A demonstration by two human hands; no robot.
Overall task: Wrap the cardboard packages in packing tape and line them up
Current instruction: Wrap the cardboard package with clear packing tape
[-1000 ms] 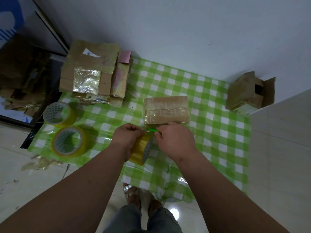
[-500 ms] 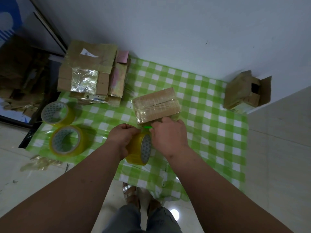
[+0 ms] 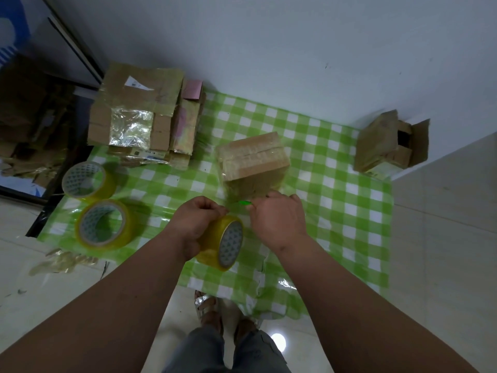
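A tape-wrapped cardboard package point(image 3: 254, 160) sits tilted on the green checked cloth point(image 3: 338, 200), its near side lifted. My left hand point(image 3: 196, 224) grips a yellow roll of packing tape point(image 3: 222, 242) just in front of the package. My right hand point(image 3: 278, 219) holds a small green tool point(image 3: 245, 203) beside the roll, its fingertips close to the package's near edge. A strip of clear tape seems to run from the roll to the package, but it is blurred.
Two more tape rolls point(image 3: 88, 180) point(image 3: 105, 224) lie at the cloth's left. A stack of taped flat packages point(image 3: 137, 114) stands at the back left, an open cardboard box point(image 3: 390, 144) at the back right by the wall. My feet point(image 3: 215, 313) show below.
The package has turned and tipped up from lying flat. My left hand and the roll have dropped slightly toward me; my right hand has shifted right of the roll.
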